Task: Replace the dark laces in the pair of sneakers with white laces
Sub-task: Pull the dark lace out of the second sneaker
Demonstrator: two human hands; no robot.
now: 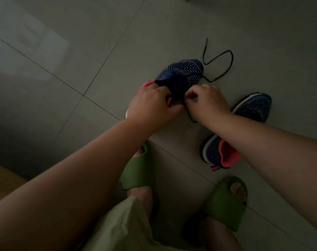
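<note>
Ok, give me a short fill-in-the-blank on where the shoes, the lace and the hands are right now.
1. Both hands, left hand and right hand, work on the sneaker that is ____ from the person.
2. The dark lace trails onto the ____.
3. The other sneaker lies under the ____ forearm.
4. The person wears green ____.

Missing: farther; floor; right; slippers

left hand (150, 104) gripping sneaker (181, 73), right hand (206, 100) pinching lace (218, 58)
</note>
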